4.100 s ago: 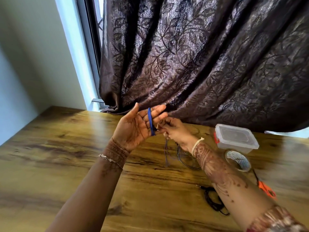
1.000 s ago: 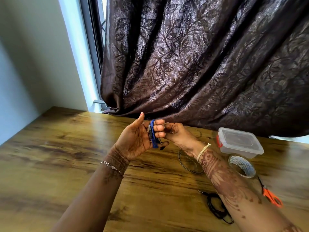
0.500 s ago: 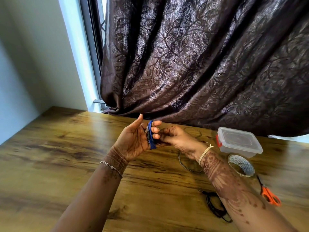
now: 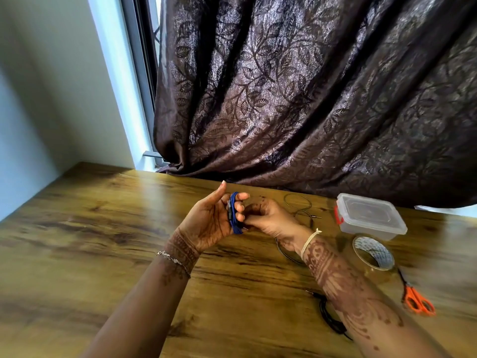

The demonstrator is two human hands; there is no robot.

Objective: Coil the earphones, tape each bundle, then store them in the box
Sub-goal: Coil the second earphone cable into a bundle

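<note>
Left hand (image 4: 209,223) gripping blue earphone coil (image 4: 234,213) wound round its fingers, right hand (image 4: 271,219) pinching the coil's lower end, box (image 4: 371,215) sitting near table's (image 4: 103,228) far edge, wide bare tabletop lying left

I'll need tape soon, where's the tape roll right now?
In the head view, the tape roll lies on the wooden table at right, between the closed plastic box and the orange scissors.

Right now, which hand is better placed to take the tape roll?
The right hand, probably. The tape roll lies on the table's right side, beside that forearm, while the left hand carries the blue earphone coil around its fingers.
</note>
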